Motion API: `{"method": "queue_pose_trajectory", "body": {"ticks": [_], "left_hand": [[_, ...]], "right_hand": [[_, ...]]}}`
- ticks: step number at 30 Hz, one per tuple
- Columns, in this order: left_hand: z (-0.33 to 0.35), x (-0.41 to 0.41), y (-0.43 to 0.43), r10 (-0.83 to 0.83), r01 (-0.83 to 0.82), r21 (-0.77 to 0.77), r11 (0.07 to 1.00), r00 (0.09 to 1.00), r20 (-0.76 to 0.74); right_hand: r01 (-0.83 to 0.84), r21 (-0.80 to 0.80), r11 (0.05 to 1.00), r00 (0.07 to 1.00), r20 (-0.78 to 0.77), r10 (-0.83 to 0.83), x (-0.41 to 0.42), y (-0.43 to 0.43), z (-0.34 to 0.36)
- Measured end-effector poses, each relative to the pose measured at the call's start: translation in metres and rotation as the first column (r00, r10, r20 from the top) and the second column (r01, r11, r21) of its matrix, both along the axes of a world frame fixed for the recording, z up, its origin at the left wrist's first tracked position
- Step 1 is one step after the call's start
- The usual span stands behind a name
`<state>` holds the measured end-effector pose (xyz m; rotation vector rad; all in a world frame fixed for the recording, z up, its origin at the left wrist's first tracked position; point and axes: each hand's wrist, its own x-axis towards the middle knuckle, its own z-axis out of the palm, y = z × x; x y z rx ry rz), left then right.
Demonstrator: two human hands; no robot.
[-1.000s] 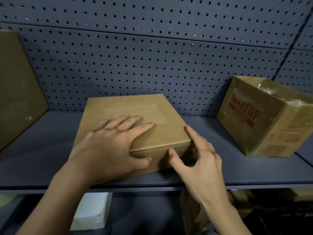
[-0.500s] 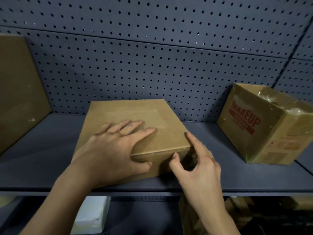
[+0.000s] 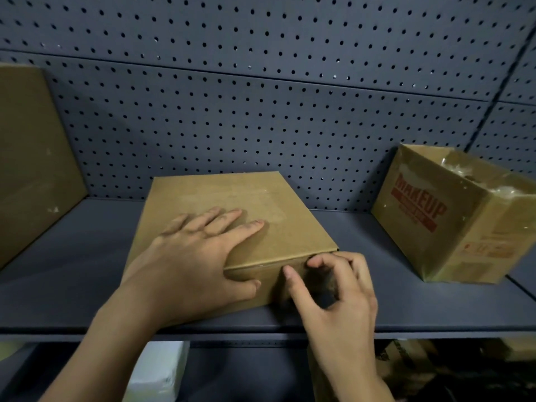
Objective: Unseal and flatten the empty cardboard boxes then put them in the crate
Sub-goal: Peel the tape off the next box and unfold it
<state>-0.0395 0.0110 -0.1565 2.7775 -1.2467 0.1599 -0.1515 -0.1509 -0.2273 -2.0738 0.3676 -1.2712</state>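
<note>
One large plain brown cardboard box (image 3: 29,155) stands at the far left of a dark blue-grey metal shelf (image 3: 72,271), cut off by the frame edge so that only one face shows. Behind the shelf runs a dark perforated back panel (image 3: 261,111). Near the middle of the shelf lies a low, flat brown cardboard box (image 3: 246,195), closed, its back edge close to the panel and its front face near the shelf's front lip. The left hand (image 3: 188,262) rests on top of this low box with its fingers straight and slightly spread, flat on the lid, while its thumb lies along the front face just under the lid's edge. The right hand (image 3: 339,300) is at the box's front right corner with its fingers curled. Its index fingertip touches the top front edge and its thumb tip presses the front face. Shadow and blur between them hide whether they have hold of a flap or tape. Farther right, well apart from the low box, a taller brown cardboard box printed MAKEUP in red (image 3: 449,216) sits turned corner-forward, with glossy clear tape across its upper face. Under the shelf, a white block (image 3: 156,369) shows between the two forearms, and crumpled brown cardboard with dark print (image 3: 406,361) lies in the dim space to the right.
</note>
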Motion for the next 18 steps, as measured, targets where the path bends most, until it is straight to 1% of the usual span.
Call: {"method": "queue_pose_trajectory", "body": {"ticks": [8, 12, 18], "left_hand": [[-0.0029, 0.002, -0.0001, 0.009, -0.009, -0.019, 1.0, 1.0, -0.004], [-0.0033, 0.0009, 0.0, 0.009, -0.009, -0.006, 1.0, 1.0, 0.004], [-0.0012, 0.0008, 0.0004, 0.007, -0.007, 0.001, 1.0, 1.0, 0.009]], "right_hand": [[-0.014, -0.025, 1.0, 1.0, 0.01, 0.014, 0.0029, -0.0013, -0.0047], [-0.024, -0.014, 1.0, 1.0, 0.02, 0.024, 0.0044, 0.0006, -0.007], [-0.041, -0.041, 0.998, 0.999, -0.01, 0.041, 0.0056, 0.003, -0.0102]]}}
